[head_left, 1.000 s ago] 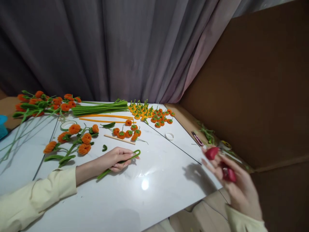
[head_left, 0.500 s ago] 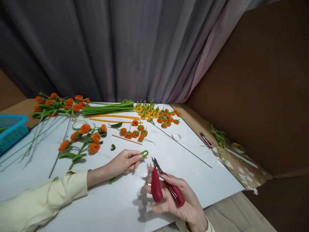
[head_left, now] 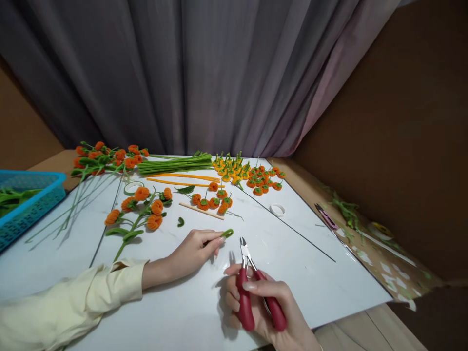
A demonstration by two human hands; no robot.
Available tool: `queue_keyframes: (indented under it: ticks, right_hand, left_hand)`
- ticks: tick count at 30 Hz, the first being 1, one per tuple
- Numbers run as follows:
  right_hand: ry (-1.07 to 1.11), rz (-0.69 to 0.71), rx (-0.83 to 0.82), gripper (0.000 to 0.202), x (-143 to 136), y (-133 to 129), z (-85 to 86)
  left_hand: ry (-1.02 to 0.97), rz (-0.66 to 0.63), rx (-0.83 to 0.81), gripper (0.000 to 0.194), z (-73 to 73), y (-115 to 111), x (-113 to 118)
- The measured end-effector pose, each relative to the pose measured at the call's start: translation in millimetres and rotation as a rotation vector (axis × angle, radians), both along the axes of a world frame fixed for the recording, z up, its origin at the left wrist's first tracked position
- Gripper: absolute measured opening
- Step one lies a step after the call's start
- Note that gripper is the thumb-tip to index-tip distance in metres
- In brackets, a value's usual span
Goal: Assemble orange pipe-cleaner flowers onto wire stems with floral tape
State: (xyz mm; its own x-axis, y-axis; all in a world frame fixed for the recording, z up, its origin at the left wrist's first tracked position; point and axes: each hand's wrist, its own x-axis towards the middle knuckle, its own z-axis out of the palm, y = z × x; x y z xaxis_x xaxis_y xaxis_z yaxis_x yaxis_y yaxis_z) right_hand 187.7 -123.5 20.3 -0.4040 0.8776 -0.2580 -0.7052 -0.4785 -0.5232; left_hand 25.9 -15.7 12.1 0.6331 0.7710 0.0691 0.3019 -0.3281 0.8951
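Observation:
My left hand pinches a green pipe cleaner, whose bent loop sticks out past the thumb and fingertips. In my right hand are red-handled nippers, fingers round the grips, jaws pointing up and slightly parted. The nippers stand just right of the loop, apart from it. Beyond my left hand lie a small curled green piece, a thin wooden stick and several orange pipe-cleaner pumpkins. A stem with orange pumpkins and green leaves lies above my left forearm.
Green pipe cleaners, orange strips, yellow pieces and finished stems line the back. A blue basket is at left. Tape rolls, pink-handled scissors and scraps lie to the right.
The nippers have turned more upright, and my right fingers have closed further round the handles. The green loop now looks narrower in my left hand. The view has swung slightly left.

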Motion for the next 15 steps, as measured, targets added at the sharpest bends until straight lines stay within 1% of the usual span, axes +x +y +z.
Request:
queue_keyframes:
  ticks: [2,5,8,11,13,15]
  right_hand:
    - [-0.075,-0.029,0.011,0.024,-1,1,0.3]
    - [-0.150,-0.007,0.021,0.015,-3,2,-2.6]
    - [-0.219,-0.013,0.031,0.015,-3,2,-4.7]
    - [-0.266,-0.055,0.040,0.014,-3,3,-1.4]
    - [-0.278,-0.051,0.051,0.018,-3,3,2.5]
    - [-0.263,-0.029,0.062,0.026,-3,3,5.4]
  left_hand:
    - [-0.001,-0.020,0.020,0.036,1.5,-1,0]
    - [-0.012,-0.045,0.037,0.035,1.8,-1,-1]
    - [-0.020,-0.051,0.050,0.035,1.4,-2,0]
    - [-0.021,-0.055,0.068,0.035,1.8,-3,0]
    - [-0.018,-0.065,0.083,0.035,2.4,-3,0]
    - [-0.012,-0.075,0.096,0.035,3.0,-3,1]
